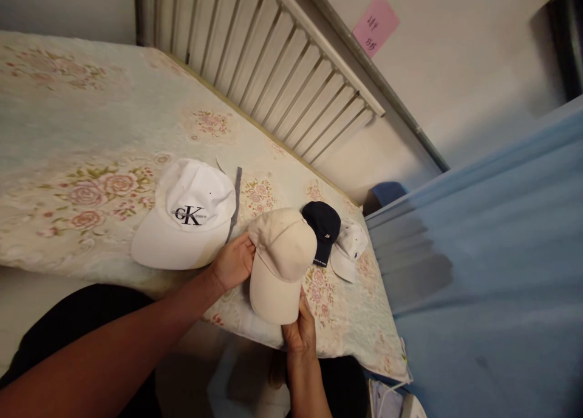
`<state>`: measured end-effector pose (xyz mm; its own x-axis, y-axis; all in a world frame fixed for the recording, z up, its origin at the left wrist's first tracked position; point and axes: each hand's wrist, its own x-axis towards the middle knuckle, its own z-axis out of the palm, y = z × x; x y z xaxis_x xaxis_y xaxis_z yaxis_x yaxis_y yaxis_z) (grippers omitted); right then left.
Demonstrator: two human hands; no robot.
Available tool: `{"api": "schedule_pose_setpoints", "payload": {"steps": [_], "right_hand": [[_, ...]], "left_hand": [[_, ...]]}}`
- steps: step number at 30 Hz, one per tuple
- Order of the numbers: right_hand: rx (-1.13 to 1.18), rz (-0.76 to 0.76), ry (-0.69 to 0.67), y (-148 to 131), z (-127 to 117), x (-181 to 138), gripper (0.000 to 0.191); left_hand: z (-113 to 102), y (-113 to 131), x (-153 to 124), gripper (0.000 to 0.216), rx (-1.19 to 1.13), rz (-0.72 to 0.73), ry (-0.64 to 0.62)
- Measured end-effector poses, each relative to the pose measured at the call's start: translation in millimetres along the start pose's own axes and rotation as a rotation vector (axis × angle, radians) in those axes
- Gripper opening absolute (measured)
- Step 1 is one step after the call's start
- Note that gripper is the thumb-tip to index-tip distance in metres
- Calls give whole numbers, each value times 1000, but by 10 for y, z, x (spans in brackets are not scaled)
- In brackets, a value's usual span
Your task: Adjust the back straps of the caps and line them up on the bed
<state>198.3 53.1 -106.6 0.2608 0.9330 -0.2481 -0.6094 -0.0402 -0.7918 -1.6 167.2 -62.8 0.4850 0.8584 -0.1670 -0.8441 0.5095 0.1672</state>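
Observation:
A plain beige baseball cap (285, 254) is held between my two hands, its brim pointing down toward me. My left hand (235, 261) grips the cap's left edge, with some fingertips hidden behind it. On the other side, my right hand (300, 328) holds the cap near the brim's right corner, its fingers partly out of sight under it. Left of my left hand lies a white baseball cap (195, 193) with black CK lettering. Beyond the beige cap lie a dark navy cap (322, 223) and a smaller white cap (351, 245).
The caps lie on a floral-patterned cover (104, 138) over a bed-like surface. A slatted metal railing (259, 53) runs along its far side. A blue curtain (492, 254) hangs at the right. A pink note (376, 26) is on the wall.

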Motion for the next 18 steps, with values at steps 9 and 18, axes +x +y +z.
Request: {"api": "schedule_pose_setpoints", "payload": {"steps": [9, 18], "right_hand": [[-77, 20, -33, 23, -96, 0, 43], [31, 9, 5, 53, -133, 33, 34]], "left_hand": [[-26, 15, 15, 31, 113, -105, 121], [-46, 20, -4, 32, 359, -247, 82]]}}
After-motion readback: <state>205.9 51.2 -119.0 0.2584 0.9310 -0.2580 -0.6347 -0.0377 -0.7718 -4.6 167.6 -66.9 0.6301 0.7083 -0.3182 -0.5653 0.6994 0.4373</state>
